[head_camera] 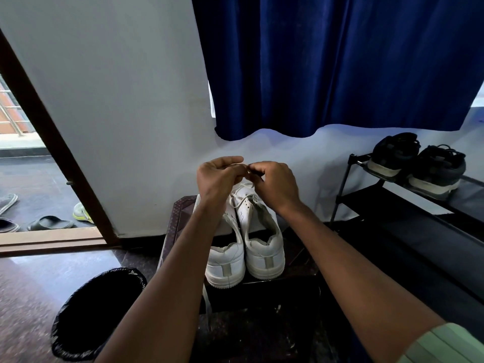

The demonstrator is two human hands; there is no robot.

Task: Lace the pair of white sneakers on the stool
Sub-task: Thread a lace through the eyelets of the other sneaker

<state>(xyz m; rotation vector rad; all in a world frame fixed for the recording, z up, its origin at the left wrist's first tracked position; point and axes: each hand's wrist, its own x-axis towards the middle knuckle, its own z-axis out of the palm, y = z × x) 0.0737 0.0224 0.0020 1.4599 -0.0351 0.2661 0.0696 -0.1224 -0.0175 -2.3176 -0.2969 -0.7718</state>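
While 2 white sneakers [245, 244] stand side by side on the dark stool [293, 260], heels toward the camera and toes toward the wall, both hands meet just above their toes. The left hand [216, 179] and the right hand [275, 183] have their fingers curled, fingertips together, pinching what looks like a white lace [242, 186] that rises from the right-hand sneaker; the exact pinch point is too small to make out. Another loose lace [207, 302] hangs down over the stool's front edge, below the left-hand sneaker. Left of the stool sits a bin lined with a black bag [97, 310]. Right of the stool stands a black shoe rack [392, 203] carrying dark shoes [419, 163]. Above the stool hangs a blue curtain [340, 61].
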